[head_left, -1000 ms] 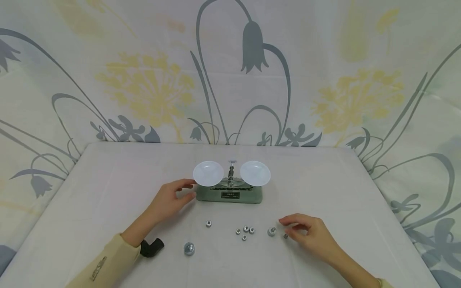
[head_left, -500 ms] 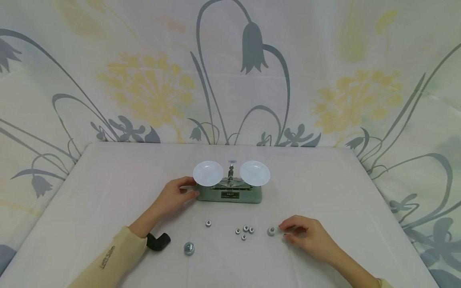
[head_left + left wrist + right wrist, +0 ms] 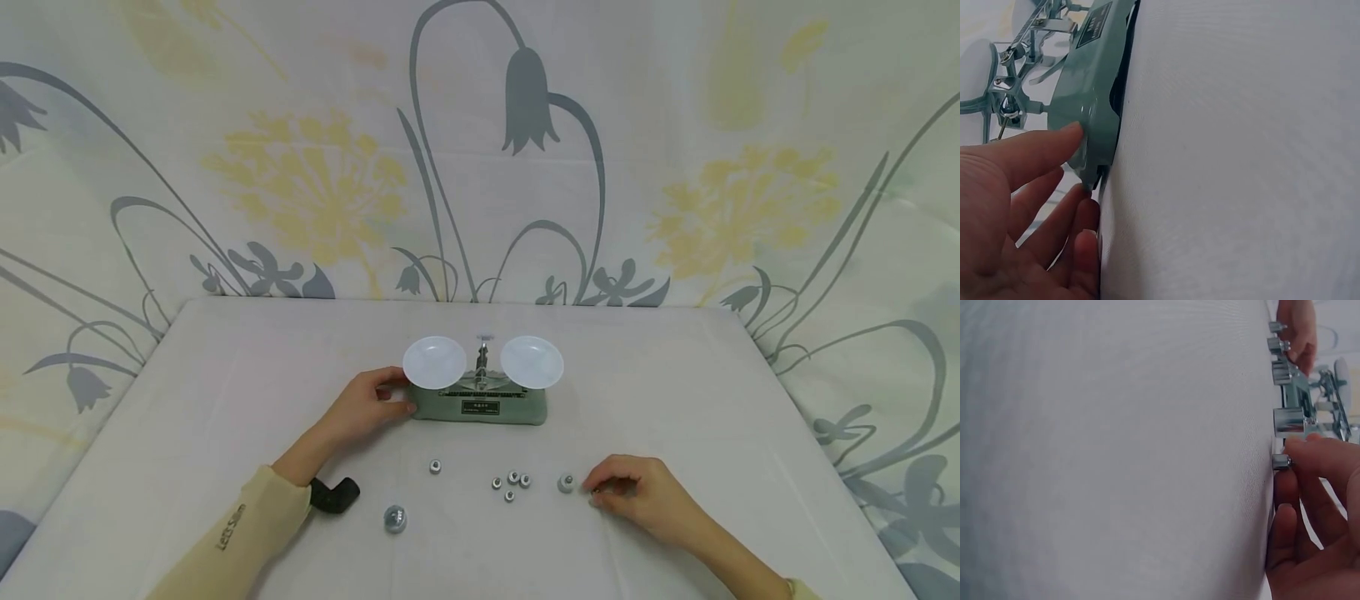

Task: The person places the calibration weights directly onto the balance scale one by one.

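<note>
Ideally, we are pinching the small weight (image 3: 1280,462) squarely, our right hand (image 3: 647,493) narrow around it, sparing the larger weight (image 3: 566,483), while our left hand (image 3: 362,410) is gripping the balance (image 3: 442,407).

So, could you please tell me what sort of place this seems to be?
Probably an indoor demonstration space, though whether at home or in a classroom I cannot tell: the balance, the weights and the floral backdrop suggest it.
</note>
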Available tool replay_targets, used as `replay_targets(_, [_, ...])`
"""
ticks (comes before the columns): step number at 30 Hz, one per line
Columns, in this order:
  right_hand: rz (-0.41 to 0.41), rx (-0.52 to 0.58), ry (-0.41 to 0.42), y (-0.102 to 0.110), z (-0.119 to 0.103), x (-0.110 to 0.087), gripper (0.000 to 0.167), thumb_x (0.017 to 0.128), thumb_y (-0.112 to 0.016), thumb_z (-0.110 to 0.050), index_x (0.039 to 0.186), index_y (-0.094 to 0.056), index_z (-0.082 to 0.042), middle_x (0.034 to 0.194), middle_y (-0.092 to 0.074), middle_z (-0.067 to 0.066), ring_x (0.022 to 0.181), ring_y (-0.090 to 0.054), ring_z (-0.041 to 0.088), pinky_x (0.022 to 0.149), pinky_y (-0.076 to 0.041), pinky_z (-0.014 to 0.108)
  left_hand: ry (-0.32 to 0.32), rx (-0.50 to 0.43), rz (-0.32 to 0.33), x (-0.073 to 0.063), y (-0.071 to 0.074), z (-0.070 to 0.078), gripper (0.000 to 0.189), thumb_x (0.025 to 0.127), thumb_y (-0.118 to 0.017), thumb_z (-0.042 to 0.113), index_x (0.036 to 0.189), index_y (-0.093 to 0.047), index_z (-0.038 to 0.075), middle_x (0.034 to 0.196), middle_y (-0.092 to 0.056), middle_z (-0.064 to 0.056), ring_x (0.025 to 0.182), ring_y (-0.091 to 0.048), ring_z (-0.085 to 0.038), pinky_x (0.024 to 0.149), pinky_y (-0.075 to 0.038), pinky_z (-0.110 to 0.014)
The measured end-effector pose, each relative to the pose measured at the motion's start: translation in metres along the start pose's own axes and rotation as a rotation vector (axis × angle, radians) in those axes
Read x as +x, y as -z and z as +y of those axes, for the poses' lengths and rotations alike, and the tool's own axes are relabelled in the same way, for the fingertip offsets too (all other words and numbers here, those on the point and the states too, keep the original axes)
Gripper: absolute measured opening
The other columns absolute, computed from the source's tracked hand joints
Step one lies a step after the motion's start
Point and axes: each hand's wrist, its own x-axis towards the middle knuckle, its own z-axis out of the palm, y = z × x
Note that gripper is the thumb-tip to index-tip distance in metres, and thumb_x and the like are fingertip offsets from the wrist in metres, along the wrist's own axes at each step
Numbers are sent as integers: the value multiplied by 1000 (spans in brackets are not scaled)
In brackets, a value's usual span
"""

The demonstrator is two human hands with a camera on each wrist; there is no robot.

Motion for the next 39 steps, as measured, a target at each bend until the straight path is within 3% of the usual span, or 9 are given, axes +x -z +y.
replay_targets(27, [3, -49, 52, 2, 3, 1, 21, 79, -82, -4, 92, -75, -19, 89, -68, -6, 75, -60, 10, 65, -51, 23, 15, 34, -7, 0, -1, 0, 51, 81, -81, 10, 128, -62, 0, 127, -63, -15, 122, -54, -35, 100, -43, -52])
replay_targets(39, [14, -41, -8, 2, 1, 1, 19, 80, -82, -6, 92, -73, -18, 89, -68, -6, 75, -60, 11, 65, -51, 23, 21, 25, -5, 0, 0, 0, 52, 81, -82, 13, 128, -62, 0, 128, -63, -15, 122, -54, -34, 100, -43, -51])
